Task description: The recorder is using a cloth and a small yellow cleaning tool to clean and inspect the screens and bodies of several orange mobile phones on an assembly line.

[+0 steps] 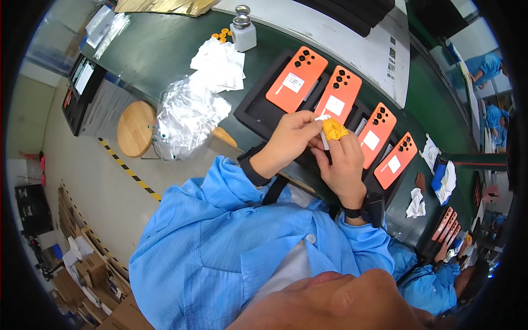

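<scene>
Close together above the workbench, my left hand (291, 138) and my right hand (344, 168) meet over a row of orange phones (297, 78). Yellow finger cots (334, 130) cover fingertips of the right hand. A small white strip (324, 142) shows between the hands, and the left fingers pinch its upper end. The right thumb and fingers close around its lower part; whether they grip it is partly hidden. The phones lie camera side up, each with a white label, in black trays (246, 114). One phone is partly covered by my hands.
At the back stands a white bottle (244, 37) with a metal top, beside orange finger cots (222, 36). White wipes (219, 65) and a clear plastic bag (190, 118) lie left, near a round wooden stool (136, 129). Crumpled wipes (416, 204) lie right. A co-worker (432, 286) sits beyond.
</scene>
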The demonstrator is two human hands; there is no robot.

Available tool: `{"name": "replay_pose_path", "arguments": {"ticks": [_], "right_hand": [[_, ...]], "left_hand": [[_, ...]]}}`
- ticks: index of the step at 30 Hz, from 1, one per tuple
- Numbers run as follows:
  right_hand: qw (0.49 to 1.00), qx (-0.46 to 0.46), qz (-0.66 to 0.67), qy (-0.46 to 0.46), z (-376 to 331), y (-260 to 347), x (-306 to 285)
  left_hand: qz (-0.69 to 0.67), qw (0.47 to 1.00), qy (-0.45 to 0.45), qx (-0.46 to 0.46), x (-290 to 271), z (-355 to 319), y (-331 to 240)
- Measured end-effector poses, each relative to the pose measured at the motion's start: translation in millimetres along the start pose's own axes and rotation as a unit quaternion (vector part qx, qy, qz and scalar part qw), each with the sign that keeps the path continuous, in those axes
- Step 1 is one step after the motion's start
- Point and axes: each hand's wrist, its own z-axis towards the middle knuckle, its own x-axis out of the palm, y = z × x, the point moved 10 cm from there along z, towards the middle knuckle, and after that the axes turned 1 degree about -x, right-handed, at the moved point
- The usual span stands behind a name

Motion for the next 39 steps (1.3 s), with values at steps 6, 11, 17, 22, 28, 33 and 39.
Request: {"name": "replay_pose_path", "arguments": {"ticks": [6,11,17,22,28,33,39], "right_hand": [[0.965,0.156,0.209,0.01,8.5,-28.0,34.3],[0.783,0.328,0.528,-0.027,4.2,-63.8,74.6],[0.808,0.284,0.515,0.042,27.7,-39.1,85.4],[0.892,0.203,0.384,0.123,46.9,-16.6,79.6],[0.962,0.159,0.188,0.116,60.7,-39.9,57.6],[0.995,0.095,0.017,0.029,101.0,-61.4,52.8],[0.979,-0.064,-0.185,0.059,121.7,-60.8,115.1]], "left_hand": [[0.03,0.998,0.03,0.056,-35.3,-10.8,-20.6],[0.05,0.995,0.025,0.087,-48.1,-4.2,-26.2],[0.105,0.988,-0.023,0.11,-65.2,-3.2,-34.9],[0.21,0.963,-0.031,0.164,-70.1,-10.3,-49.1],[0.47,0.867,-0.095,0.131,-75.3,-22.6,-65.6],[0.577,0.731,-0.084,0.354,-41.2,-31.4,-65.4],[0.665,0.682,-0.044,0.302,-32.4,-18.1,-34.8]]}}
